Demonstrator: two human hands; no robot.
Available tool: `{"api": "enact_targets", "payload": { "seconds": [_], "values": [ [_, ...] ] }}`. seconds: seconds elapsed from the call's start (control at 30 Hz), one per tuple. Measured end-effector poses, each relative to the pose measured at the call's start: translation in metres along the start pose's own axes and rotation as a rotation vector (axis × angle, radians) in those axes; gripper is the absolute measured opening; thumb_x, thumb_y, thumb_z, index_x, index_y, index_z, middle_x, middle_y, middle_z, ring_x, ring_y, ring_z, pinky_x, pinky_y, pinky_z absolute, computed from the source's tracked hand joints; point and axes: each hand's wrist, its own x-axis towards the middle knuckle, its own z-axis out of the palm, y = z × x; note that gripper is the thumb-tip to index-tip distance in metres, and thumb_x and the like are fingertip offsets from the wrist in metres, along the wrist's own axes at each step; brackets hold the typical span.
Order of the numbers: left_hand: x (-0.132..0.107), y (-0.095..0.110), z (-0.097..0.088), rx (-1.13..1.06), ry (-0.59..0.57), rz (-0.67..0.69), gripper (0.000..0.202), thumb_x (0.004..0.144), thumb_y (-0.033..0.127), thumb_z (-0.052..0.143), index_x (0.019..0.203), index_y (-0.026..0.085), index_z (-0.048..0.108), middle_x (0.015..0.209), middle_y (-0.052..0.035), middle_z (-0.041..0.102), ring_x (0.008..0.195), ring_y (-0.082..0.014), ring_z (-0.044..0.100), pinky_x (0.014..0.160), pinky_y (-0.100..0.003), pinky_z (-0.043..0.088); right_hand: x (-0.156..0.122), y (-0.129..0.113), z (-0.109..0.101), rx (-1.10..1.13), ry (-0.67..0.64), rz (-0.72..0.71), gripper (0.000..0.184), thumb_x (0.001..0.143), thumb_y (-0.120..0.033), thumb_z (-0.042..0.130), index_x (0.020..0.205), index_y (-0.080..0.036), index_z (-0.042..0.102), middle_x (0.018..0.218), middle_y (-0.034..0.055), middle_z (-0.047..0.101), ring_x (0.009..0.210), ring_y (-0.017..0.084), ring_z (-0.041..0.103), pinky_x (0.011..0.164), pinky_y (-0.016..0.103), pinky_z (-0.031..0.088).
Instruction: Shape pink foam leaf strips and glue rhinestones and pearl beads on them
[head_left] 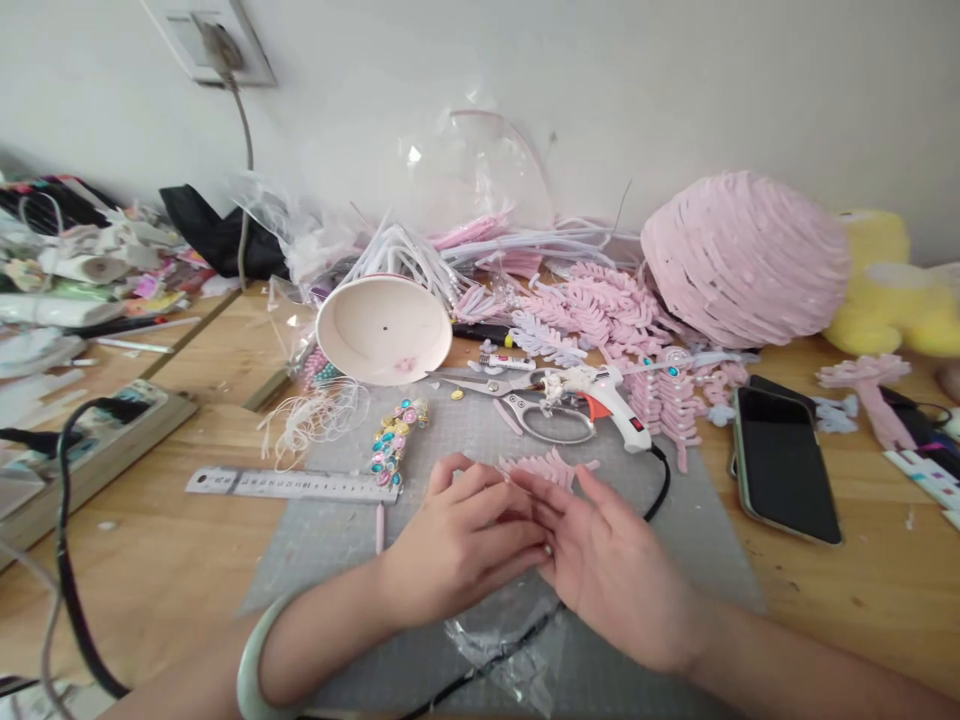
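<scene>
My left hand is curled, its fingertips meeting the fingers of my right hand over the grey cutting mat. Any object in its fingers is hidden or too small to name. My right hand is turned palm up, thumb spread and fingers stretched out. Just beyond the fingertips lies a pink pipe-cleaner leaf. A glue gun and scissors rest farther back. Left of them sit a gem-covered piece and a metal ruler.
A white bowl lies tipped behind the mat. Pink pipe-cleaner pieces are heaped near a large pink wrapped ball. Phones lie at right, a power strip at left. A black cord crosses the mat under my hands.
</scene>
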Motion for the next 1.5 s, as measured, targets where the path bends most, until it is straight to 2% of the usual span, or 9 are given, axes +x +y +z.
{"api": "enact_targets", "payload": {
  "seconds": [0.4,0.6,0.7,0.83,0.9,0.97,1.1,1.2,1.5],
  "values": [
    [-0.009,0.002,0.006,0.134,0.045,0.081,0.022,0.096,0.023,0.041,0.091,0.027,0.062,0.089,0.0109,0.069,0.086,-0.0139,0.061,0.085,-0.035,0.03,-0.002,0.003,-0.002,0.041,-0.052,-0.092,0.039,0.08,-0.053,0.05,0.11,-0.028,0.057,0.117,0.0049,0.061,0.114,0.021,0.053,0.104,0.041,0.031],
    [-0.006,0.003,0.004,0.077,0.055,0.059,0.012,0.092,0.022,0.048,0.091,0.023,0.06,0.085,0.0036,0.07,0.081,-0.0154,0.062,0.079,-0.034,0.035,-0.003,0.005,0.0,0.014,-0.07,-0.147,0.04,0.081,-0.054,0.05,0.113,-0.03,0.055,0.121,0.0049,0.059,0.12,0.02,0.048,0.104,0.04,0.032],
    [-0.003,0.002,0.0,0.073,0.082,0.026,0.006,0.088,0.021,0.055,0.089,0.023,0.061,0.083,0.0031,0.069,0.078,-0.0135,0.061,0.081,-0.034,0.033,-0.006,0.006,-0.004,-0.187,0.0,-0.247,0.034,0.083,-0.047,0.054,0.111,-0.03,0.055,0.117,0.0042,0.059,0.115,0.018,0.051,0.099,0.037,0.038],
    [-0.006,0.0,-0.002,0.094,0.189,-0.024,0.005,0.085,0.022,0.059,0.086,0.026,0.062,0.074,0.007,0.067,0.069,-0.0105,0.06,0.085,-0.037,0.027,-0.015,-0.003,-0.012,-0.84,0.142,-0.511,0.017,0.081,-0.029,0.061,0.098,-0.027,0.062,0.098,0.0027,0.06,0.089,0.016,0.057,0.081,0.031,0.046],
    [-0.008,-0.001,-0.003,0.063,0.233,-0.029,0.005,0.086,0.023,0.059,0.086,0.027,0.062,0.073,0.007,0.066,0.068,-0.0107,0.059,0.085,-0.037,0.026,-0.019,-0.01,-0.015,-1.129,0.162,-0.668,0.01,0.079,-0.025,0.063,0.089,-0.025,0.065,0.091,0.0023,0.06,0.082,0.015,0.056,0.076,0.03,0.047],
    [-0.01,-0.001,-0.002,0.025,0.252,-0.033,0.005,0.086,0.024,0.061,0.088,0.027,0.063,0.074,0.0064,0.066,0.068,-0.0113,0.059,0.084,-0.037,0.026,-0.019,-0.015,-0.017,-1.296,0.136,-0.808,0.006,0.079,-0.023,0.064,0.085,-0.024,0.067,0.085,0.0022,0.062,0.081,0.016,0.058,0.075,0.03,0.047],
    [-0.01,0.001,0.0,-0.101,0.266,-0.097,0.004,0.087,0.025,0.061,0.088,0.027,0.064,0.075,0.0048,0.066,0.069,-0.0119,0.059,0.081,-0.037,0.028,-0.016,-0.017,-0.016,-1.393,0.039,-1.026,0.012,0.082,-0.022,0.062,0.092,-0.025,0.069,0.08,0.002,0.066,0.075,0.015,0.059,0.07,0.03,0.049],
    [-0.009,0.004,0.001,-0.192,0.279,-0.127,0.008,0.089,0.027,0.058,0.086,0.025,0.065,0.074,0.004,0.065,0.068,-0.0117,0.058,0.077,-0.036,0.03,-0.015,-0.014,-0.015,-1.402,0.001,-1.121,0.016,0.082,-0.018,0.063,0.096,-0.024,0.068,0.076,0.0011,0.068,0.068,0.013,0.058,0.065,0.029,0.048],
    [-0.005,0.006,0.001,-0.316,0.235,-0.129,0.02,0.091,0.032,0.054,0.08,0.019,0.064,0.07,0.0022,0.062,0.066,-0.0103,0.057,0.071,-0.032,0.033,-0.017,-0.015,-0.012,-1.477,-0.007,-1.112,0.009,0.08,-0.013,0.064,0.086,-0.019,0.067,0.071,0.0004,0.068,0.063,0.012,0.057,0.06,0.027,0.046]
  ]
}}
